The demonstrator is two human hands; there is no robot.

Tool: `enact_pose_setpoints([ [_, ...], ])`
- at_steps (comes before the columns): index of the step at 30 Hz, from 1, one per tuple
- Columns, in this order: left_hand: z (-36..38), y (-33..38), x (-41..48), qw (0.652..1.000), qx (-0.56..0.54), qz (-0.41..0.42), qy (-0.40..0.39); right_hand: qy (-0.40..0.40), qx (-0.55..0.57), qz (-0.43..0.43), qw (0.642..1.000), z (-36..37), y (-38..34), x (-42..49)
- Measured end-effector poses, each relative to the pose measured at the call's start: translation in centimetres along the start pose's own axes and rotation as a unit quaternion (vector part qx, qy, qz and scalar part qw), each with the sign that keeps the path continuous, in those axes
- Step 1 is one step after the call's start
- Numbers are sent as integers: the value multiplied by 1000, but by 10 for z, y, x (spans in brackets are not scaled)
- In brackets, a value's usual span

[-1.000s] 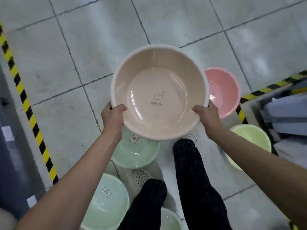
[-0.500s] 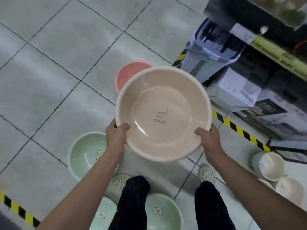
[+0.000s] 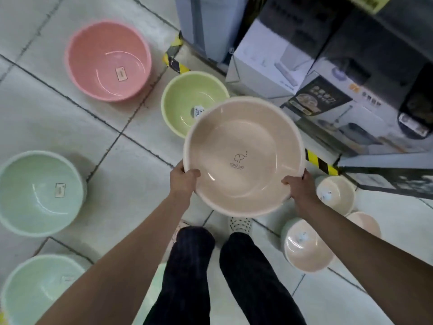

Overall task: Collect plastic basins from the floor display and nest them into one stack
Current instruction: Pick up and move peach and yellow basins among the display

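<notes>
I carry a beige basin [image 3: 243, 156] with an elephant logo, held level above the floor. My left hand [image 3: 184, 179] grips its near left rim and my right hand [image 3: 298, 191] grips its near right rim. Part of a yellow-green basin [image 3: 187, 102] on the floor is covered by the held one. A pink basin [image 3: 107, 59] lies further left. Two mint-green basins [image 3: 39, 193] [image 3: 39, 285] rest on the floor at the left edge.
Small cream and peach basins [image 3: 337, 193] [image 3: 304, 247] sit on the floor at my right. Boxed goods [image 3: 269, 64] and a grey bin [image 3: 206, 24] stand behind yellow-black floor tape [image 3: 321, 163]. My legs and feet are below the basin.
The view has swung right and down. The beige basin stays in both hands; the yellow-green basin and several more floor basins have come into sight.
</notes>
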State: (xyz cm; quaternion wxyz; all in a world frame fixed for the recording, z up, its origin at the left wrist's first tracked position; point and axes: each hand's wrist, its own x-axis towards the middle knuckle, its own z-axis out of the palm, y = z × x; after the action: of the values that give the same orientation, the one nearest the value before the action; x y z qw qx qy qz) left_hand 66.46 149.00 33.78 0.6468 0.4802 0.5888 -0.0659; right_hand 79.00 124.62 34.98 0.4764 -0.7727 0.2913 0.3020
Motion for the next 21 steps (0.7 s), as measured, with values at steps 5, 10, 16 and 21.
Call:
enact_pose_setpoints([
  [5, 56, -90, 76, 999, 33, -11, -3, 31, -3, 37, 999, -3, 88, 102],
  [10, 102, -170, 155, 995, 99, 16, 0, 45, 10, 83, 995, 9, 168, 198],
  [16, 131, -216, 210, 993, 106, 31, 38, 36, 11, 76, 996, 26, 212, 271],
  [21, 135, -231, 219, 992, 99, 64, 41, 30, -7, 73, 997, 27, 231, 289],
])
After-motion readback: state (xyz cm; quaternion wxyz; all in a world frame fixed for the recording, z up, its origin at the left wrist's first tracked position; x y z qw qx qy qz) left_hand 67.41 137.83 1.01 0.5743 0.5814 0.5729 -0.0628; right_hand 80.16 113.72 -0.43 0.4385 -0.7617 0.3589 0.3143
